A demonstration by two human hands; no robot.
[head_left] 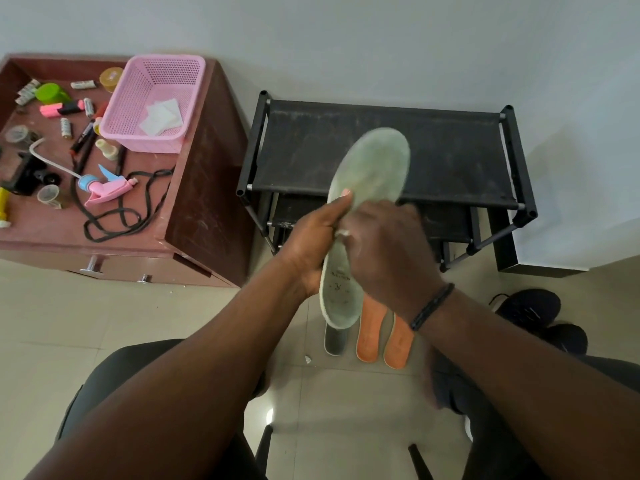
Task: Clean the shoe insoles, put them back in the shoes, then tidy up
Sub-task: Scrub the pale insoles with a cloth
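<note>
A pale green insole (pixel 372 168) is held upright in front of me, toe end up. My left hand (pixel 317 233) grips its left edge near the middle, thumb on the front. My right hand (pixel 384 244) lies over the insole's middle with a bit of white wipe (pixel 343 233) showing under its fingers. On the floor below lie two orange insoles (pixel 370 336) (pixel 398 344) and a grey insole (pixel 335 342), partly hidden by the held one. Black shoes (pixel 533 308) sit on the floor to the right.
A black shoe rack (pixel 450 147) stands against the wall ahead. At left, a brown cabinet (pixel 204 202) carries a pink basket (pixel 156 98) with white wipes, a pink-and-blue spray head (pixel 104 190), black laces (pixel 131 209), markers and small items. I sit on a black chair (pixel 104 375).
</note>
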